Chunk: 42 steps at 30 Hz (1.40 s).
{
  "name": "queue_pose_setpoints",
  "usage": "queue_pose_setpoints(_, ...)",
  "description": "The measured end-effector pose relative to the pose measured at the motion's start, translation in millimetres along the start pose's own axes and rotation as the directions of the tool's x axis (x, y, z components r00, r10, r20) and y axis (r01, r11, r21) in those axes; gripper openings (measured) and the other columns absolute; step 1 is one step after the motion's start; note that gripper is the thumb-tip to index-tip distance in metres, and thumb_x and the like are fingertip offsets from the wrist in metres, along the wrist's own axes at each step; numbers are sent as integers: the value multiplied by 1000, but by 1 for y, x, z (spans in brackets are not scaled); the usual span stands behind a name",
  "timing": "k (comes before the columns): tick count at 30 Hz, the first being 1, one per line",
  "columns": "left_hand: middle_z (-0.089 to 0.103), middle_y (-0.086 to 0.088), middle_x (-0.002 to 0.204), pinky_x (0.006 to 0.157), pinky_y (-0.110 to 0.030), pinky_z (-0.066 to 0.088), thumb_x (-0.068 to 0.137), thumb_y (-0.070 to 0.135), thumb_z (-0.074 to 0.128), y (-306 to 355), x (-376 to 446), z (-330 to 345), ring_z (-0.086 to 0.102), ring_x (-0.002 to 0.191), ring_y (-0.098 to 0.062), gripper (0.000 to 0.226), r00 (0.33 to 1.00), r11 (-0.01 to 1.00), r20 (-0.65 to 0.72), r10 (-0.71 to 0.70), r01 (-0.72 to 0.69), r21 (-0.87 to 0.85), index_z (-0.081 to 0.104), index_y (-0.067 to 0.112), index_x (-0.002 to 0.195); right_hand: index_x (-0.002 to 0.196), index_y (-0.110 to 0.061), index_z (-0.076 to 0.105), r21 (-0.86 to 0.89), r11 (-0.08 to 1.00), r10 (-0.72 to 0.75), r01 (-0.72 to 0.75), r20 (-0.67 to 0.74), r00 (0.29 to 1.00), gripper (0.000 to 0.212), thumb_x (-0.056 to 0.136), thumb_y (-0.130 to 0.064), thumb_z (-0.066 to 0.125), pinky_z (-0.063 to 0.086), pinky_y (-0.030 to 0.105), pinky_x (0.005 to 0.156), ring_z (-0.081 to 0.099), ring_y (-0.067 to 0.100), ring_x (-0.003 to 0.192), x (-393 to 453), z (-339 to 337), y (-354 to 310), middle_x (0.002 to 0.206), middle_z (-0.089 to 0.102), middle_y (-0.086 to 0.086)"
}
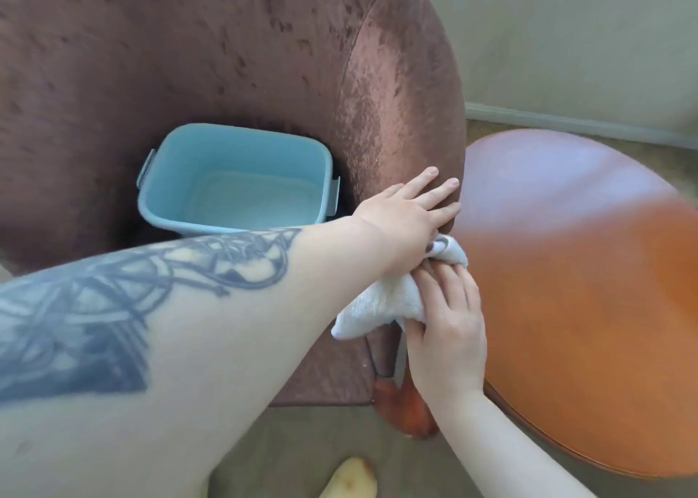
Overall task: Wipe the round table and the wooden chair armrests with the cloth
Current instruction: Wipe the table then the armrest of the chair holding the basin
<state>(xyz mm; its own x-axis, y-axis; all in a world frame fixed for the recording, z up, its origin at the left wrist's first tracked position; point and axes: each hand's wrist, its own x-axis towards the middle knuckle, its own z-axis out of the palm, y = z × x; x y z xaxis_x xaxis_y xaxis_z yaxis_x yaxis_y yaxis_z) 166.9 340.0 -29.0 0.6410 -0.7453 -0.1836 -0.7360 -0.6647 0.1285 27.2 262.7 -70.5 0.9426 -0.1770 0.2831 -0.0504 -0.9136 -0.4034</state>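
Between brown velvet armchair (226, 63) and round orange-brown wooden table (585, 290), right hand (449, 327) is gripping white terry cloth (381, 301); left hand (408, 214) is lying flat, fingers spread, on the armrest.

round table (589, 282) crowding chair arm (396, 120), bucket (234, 180) filling seat

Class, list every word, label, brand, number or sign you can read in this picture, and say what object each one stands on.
None can be read.
The blue bucket shows no label.
The white cloth bears a small dark mark near its top edge, too blurred to tell whether it is lettering.
The forearm tattoo is a pattern, not text.
The round table is plain.
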Motion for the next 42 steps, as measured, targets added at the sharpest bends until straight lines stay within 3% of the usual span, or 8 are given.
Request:
queue_pose_setpoints(7, -9, 8, 158, 117, -34, 3, 101, 34, 28, -34, -43, 8, -8, 144, -12, 56, 998, 998, -37, 58, -59, -37, 4, 26, 150, 116, -23, 66, 40, 967, 252, -250, -40, 967, 55, 65, -4, 53, 45, 41, 76, 42, 25, 108, -31, 22, -55, 114, 61, 1)
queue_pose_setpoints(16, -7, 10, 158, 116, -31, -3, 101, 32, 25, -232, -201, 1, -8, 144, -11, 53, 976, 973, -83, -203, 211, 91, 6, 26, 150, 124, -23, 61, 430, 876, 168, -218, 152, 974, 58, 74, 5, 63, 22, -6, 82, 40, 18, 114, 6, 97, -242, 118, 48, -9)
queue_pose_setpoints(26, -13, 11, 157, 117, -32, -3, 95, 25, 32, -385, -357, 2, -17, 143, -11, 66, 929, 911, -40, -368, 369, 185, -5, 31, 149, 129, -25, 56, 669, 684, 177, -292, 236, 956, 52, 79, -17, 53, 31, 14, 101, 41, 9, 126, 17, 180, -414, 132, 47, -10)
queue_pose_setpoints(28, -19, 12, 155, 117, -29, -2, 89, 12, 48, -398, -365, 6, -18, 142, -9, 87, 942, 925, -40, -333, 335, 181, -12, 34, 148, 137, -30, 47, 644, 725, 133, -243, 215, 967, 58, 81, -21, 56, 22, 3, 97, 33, 4, 130, 2, 196, -436, 143, 37, -12)
queue_pose_setpoints(30, -13, 14, 156, 117, -28, 2, 96, 19, 42, -404, -365, 10, -12, 143, -8, 72, 954, 950, -60, -293, 298, 96, -6, 36, 148, 139, -45, 38, 581, 795, 59, -174, 211, 976, 68, 83, -13, 60, 24, -2, 89, 29, 4, 130, -33, 203, -442, 147, 28, -15)
queue_pose_setpoints(35, -4, 26, 153, 104, -28, 32, 97, 29, 44, -411, -359, 14, -8, 141, 1, 60, 951, 938, -57, -304, 288, -191, 13, 44, 146, 129, -47, 46, 467, 881, -236, 78, 291, 927, 68, 69, -18, 60, 53, 30, 65, 37, 10, 119, -59, 185, -425, 137, 38, -13)
queue_pose_setpoints(39, -1, 26, 154, 89, -25, 44, 91, 2, 47, -417, -355, 6, -3, 142, -1, 76, 956, 943, -34, -290, 280, -177, 15, 45, 145, 124, -37, 58, 418, 908, -81, 10, 152, 985, 53, 73, -23, 59, 47, 30, 72, 38, 15, 116, 15, 196, -460, 132, 44, -12)
queue_pose_setpoints(42, 7, 24, 154, 81, -23, 39, 87, 14, 60, -415, -353, 6, 2, 141, -4, 75, 948, 941, -71, -310, 295, -168, 23, 44, 144, 117, -31, 64, 285, 958, -92, 32, 198, 976, 52, 69, -14, 67, 51, 31, 70, 39, 18, 110, -21, 202, -472, 134, 48, -6)
